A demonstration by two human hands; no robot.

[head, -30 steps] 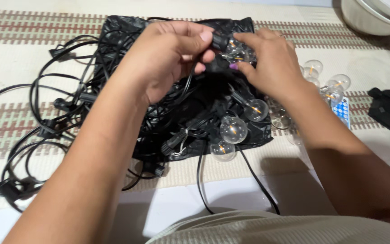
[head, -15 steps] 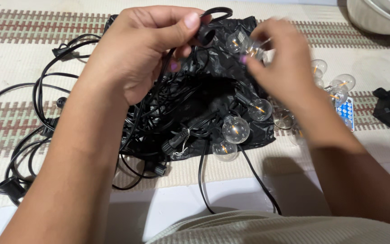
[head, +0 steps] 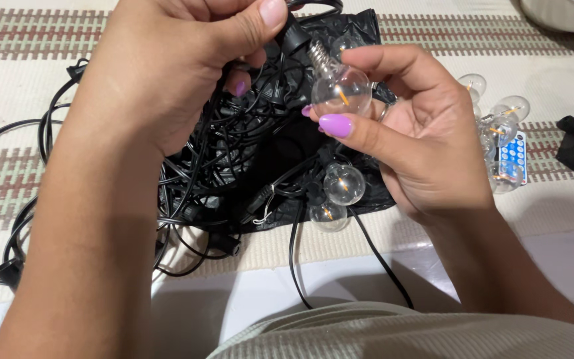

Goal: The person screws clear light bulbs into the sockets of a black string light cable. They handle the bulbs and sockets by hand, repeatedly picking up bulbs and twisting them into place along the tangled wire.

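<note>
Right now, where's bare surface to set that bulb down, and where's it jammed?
Free: the striped mat upper right, between the loose bulbs and the pale bowl; also the white strip along the near edge, right of the right hand. Crowded: the black bag under the cord tangle at centre, and cord loops across the left.

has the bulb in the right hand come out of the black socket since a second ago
Yes. The clear bulb in the right hand now shows its bare screw base, apart from the black socket held by the left hand.
</note>
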